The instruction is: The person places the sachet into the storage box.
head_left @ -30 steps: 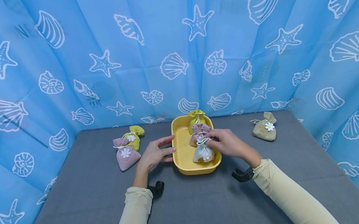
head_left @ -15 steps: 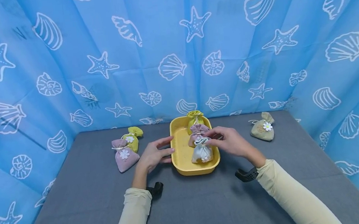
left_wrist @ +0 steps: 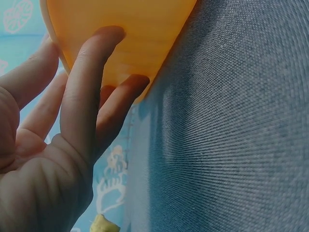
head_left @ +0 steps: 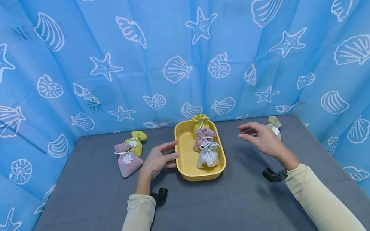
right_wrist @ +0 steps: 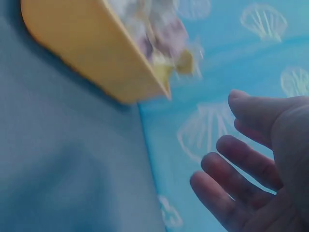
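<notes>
A yellow plastic tub (head_left: 186, 164) stands at the middle of the table. Three small drawstring pouches line its right side: a white pouch (head_left: 207, 156) in front, a mauve pouch (head_left: 204, 139) behind it and a yellow-green pouch (head_left: 201, 126) at the back. My left hand (head_left: 158, 160) touches the tub's left wall; the left wrist view shows its fingertips (left_wrist: 112, 35) on the outside, fingers extended. Off to the right of the tub, my right hand (head_left: 262, 137) hangs over the table with nothing between its relaxed fingers. It partly covers a beige-green pouch (head_left: 276, 131) with a white flower.
On the left side of the table, a pink pouch (head_left: 129, 162) lies in front of another yellow-green pouch (head_left: 137, 142), both with white flowers. The grey cloth-covered table (head_left: 195, 212) meets a blue shell-print curtain (head_left: 153, 73) at the back and sides.
My right hand has released the white pouch in the tub and moved right, toward the beige-green pouch. The left hand stays at the tub's side.
</notes>
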A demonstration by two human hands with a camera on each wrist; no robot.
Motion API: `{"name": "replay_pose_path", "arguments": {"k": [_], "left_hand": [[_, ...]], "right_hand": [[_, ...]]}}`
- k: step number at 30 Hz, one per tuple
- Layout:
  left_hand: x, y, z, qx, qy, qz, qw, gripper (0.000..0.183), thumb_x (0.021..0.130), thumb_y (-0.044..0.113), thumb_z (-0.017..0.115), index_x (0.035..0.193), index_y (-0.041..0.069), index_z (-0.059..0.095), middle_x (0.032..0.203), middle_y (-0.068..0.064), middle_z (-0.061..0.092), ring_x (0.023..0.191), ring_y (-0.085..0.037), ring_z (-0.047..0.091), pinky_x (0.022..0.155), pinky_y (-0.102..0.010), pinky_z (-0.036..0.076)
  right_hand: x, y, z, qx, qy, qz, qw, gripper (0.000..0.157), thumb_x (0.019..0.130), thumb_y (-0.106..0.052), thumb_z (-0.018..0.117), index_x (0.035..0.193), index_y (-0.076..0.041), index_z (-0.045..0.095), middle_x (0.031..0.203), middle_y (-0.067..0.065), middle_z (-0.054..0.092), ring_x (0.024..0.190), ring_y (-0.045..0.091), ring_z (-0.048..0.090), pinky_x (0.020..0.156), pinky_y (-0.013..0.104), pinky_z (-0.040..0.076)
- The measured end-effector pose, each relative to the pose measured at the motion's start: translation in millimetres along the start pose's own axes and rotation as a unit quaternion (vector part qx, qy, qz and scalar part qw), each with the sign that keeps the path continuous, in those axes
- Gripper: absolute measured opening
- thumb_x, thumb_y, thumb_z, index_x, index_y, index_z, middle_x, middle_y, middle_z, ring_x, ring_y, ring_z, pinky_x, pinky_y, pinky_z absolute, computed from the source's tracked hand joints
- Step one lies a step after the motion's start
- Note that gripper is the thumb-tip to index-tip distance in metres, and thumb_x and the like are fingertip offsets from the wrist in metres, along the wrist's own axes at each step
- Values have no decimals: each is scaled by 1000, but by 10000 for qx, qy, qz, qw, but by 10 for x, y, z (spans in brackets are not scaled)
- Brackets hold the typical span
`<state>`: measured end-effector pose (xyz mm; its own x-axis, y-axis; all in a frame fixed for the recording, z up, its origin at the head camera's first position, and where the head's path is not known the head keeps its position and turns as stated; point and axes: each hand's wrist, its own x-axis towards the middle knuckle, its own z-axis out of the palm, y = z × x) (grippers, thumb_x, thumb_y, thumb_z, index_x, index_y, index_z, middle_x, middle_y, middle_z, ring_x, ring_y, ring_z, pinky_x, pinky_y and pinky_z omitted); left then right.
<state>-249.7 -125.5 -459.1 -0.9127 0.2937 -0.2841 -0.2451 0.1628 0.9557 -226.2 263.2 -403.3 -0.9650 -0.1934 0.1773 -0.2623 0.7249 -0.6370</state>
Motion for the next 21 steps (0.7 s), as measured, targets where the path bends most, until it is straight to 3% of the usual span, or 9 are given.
{"name": "replay_pose_path", "arguments": {"k": [7, 12, 14, 16, 18, 21], "left_hand": [[7, -15, 9, -26, -22, 43, 10000, 59, 93, 14, 75, 147, 28, 55, 157, -7, 47, 119, -27, 68, 85, -38, 65], [13, -29, 5, -45, -65, 74, 9999, 63, 93, 15, 76, 151, 25, 52, 158, -8, 46, 120, -27, 68, 85, -38, 65], [9, -32, 4, -48, -59, 75, 9999, 64, 93, 15, 76, 151, 24, 52, 158, -8, 46, 120, -27, 67, 85, -38, 65], [8, -31, 6, -59, -51, 81, 9999, 64, 93, 15, 76, 151, 24, 51, 158, -8, 46, 120, -27, 67, 85, -38, 65], [5, -28, 6, -70, -62, 87, 9999, 63, 93, 14, 75, 151, 24, 51, 158, -9, 46, 121, -28, 67, 85, -38, 65], [6, -21, 5, -91, -71, 79, 9999, 63, 94, 13, 74, 151, 23, 51, 158, -8, 46, 121, -29, 67, 85, -38, 65]], "right_hand": [[-30, 309, -315, -206, 601, 298, 9975, 45, 105, -36, 57, 136, -3, 59, 131, 24, 63, 117, 42, 62, 90, 55, 56], [-27, 546, -440, -57, 935, 710, 9931, 52, 105, -39, 56, 140, -1, 56, 134, 26, 61, 120, 41, 59, 80, 20, 50], [-15, 639, -459, 101, 994, 936, 9906, 56, 104, -42, 56, 142, 0, 54, 137, 27, 58, 123, 41, 56, 79, 16, 47], [-1, 727, -458, 280, 1017, 1128, 9880, 61, 104, -44, 55, 144, 2, 50, 141, 29, 54, 128, 43, 52, 87, 26, 52], [20, 818, -443, 342, 1042, 1245, 9861, 64, 104, -44, 55, 146, 4, 48, 145, 31, 49, 133, 47, 47, 97, 45, 52], [46, 948, -402, 316, 1023, 1360, 9849, 67, 104, -42, 56, 148, 7, 44, 151, 36, 41, 138, 55, 40, 106, 67, 42]]}}
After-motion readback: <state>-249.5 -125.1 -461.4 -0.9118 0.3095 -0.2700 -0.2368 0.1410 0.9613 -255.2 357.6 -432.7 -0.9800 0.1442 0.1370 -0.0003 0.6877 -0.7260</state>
